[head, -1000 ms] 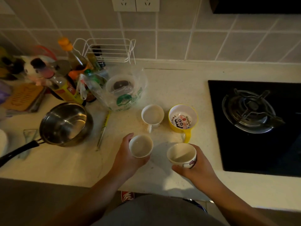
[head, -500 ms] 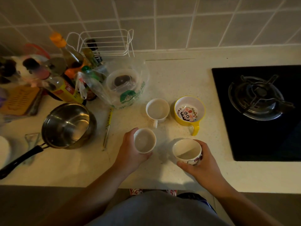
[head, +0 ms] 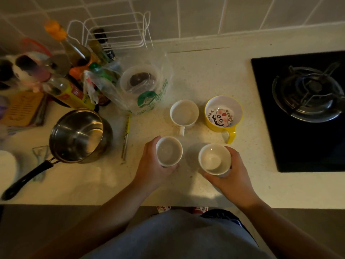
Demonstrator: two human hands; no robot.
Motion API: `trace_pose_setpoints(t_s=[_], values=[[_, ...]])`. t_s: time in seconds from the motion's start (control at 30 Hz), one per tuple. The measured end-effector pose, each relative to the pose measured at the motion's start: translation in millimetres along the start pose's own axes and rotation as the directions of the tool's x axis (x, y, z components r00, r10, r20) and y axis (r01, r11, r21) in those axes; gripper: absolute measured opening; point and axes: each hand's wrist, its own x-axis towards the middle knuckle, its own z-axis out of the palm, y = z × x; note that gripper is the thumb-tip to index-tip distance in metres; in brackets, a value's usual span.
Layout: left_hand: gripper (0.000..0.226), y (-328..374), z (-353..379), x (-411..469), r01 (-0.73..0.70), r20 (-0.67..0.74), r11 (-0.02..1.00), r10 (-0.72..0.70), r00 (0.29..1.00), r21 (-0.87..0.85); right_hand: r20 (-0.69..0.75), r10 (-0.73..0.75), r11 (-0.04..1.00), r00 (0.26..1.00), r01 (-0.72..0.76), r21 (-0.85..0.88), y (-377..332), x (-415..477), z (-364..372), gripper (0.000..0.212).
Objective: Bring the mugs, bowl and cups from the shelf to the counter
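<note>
I see my left hand [head: 152, 166] wrapped around a white cup [head: 169, 154], grip closed on its left side, low over the near part of the worktop [head: 205, 75]; I cannot tell whether the cup touches the surface. My right hand [head: 232, 176] grasps a second cup [head: 214, 158] from the right and near side, just right of the first, the two cups apart. Farther back stand a white mug [head: 184, 113], handle toward me, and just right of it a yellow bowl [head: 224, 114] with a cartoon inside and a handle pointing near. A steel pot [head: 78, 135] sits to the left, a plastic bag [head: 143, 85] behind the mug, and a black hob [head: 306, 109] on the right.
</note>
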Motion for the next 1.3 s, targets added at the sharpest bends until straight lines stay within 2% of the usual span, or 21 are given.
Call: trace_pose_setpoints(t_s=[0.13,0.33,0.6,1.13,1.3], values=[[0.106,-0.6,0.2,1.0,0.003,-0.006,1.0,-0.003,1.0,0.0,-0.004,-0.027,0.999,1.0,0.027,-0.018,-2.9,4.2,2.4,0.082],[0.107,0.8,0.1,-0.9,-0.006,-0.015,1.0,0.006,1.0,-0.01,-0.004,0.014,0.999,1.0,-0.014,-0.046,-1.4,11.1,7.8,0.087],[0.111,2.2,4.8,-6.2,0.026,-0.065,1.0,-0.025,0.998,0.006,-0.069,0.003,0.996,0.998,-0.01,-0.093,-5.9,14.0,11.6,0.083],[0.107,13.3,20.3,-6.9,0.039,-0.117,0.999,-0.043,0.992,-0.034,-0.1,0.009,0.999,0.995,-0.014,-0.046,-14.5,4.3,0.9,0.077],[0.11,18.9,25.0,-9.2,0.036,-0.117,0.999,-0.039,0.992,-0.026,-0.074,0.017,0.999,0.997,-0.02,-0.035,-12.3,2.1,-2.4,0.084]])
